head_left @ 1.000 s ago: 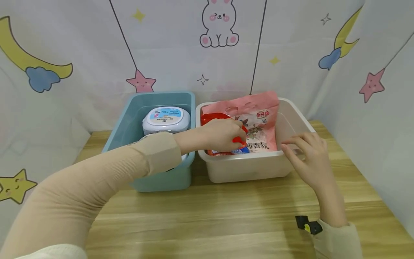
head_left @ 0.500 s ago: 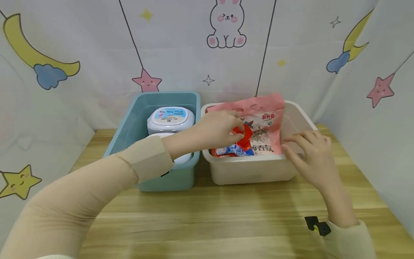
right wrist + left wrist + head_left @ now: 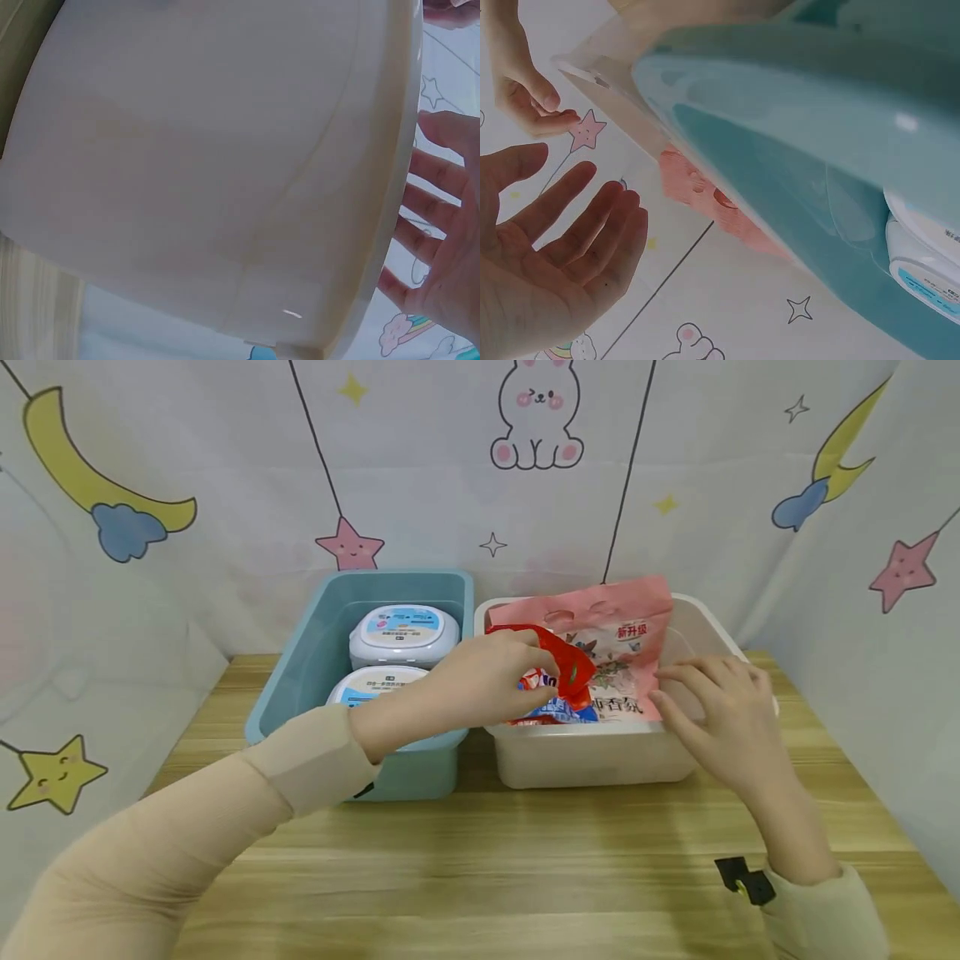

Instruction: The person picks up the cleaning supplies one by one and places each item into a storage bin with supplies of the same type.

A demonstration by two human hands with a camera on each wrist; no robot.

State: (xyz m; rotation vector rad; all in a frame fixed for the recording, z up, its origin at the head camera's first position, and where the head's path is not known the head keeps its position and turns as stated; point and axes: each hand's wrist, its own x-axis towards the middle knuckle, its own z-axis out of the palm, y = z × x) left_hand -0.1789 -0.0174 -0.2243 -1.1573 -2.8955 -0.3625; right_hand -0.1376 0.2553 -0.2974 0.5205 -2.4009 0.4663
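My left hand (image 3: 495, 672) is over the left part of the cream-white plastic bin (image 3: 592, 760), right by a crinkled red packet (image 3: 576, 667). Its fingers look loosely bent there, and the left wrist view shows that palm with nothing in it. Red-and-blue printed packaging (image 3: 570, 710) lies under the red packet. Behind them a pink bag (image 3: 651, 618) with flowers and printed characters leans up above the bin's back rim. My right hand (image 3: 723, 722) is at the bin's right front corner, fingers spread and relaxed close to the rim, holding nothing.
To the left, a blue-green bin (image 3: 420, 777) holds two white lidded tubs with blue labels, a rear tub (image 3: 405, 635) and a front tub (image 3: 367, 681) partly behind my left forearm. Both bins stand side by side on a wood-grain table (image 3: 480, 868) before a printed cloth backdrop (image 3: 420, 468).
My left hand has loosened from the red packet and drawn slightly left, leaving it on the other packaging. My right hand stays by the rim. The head view has shifted a little.
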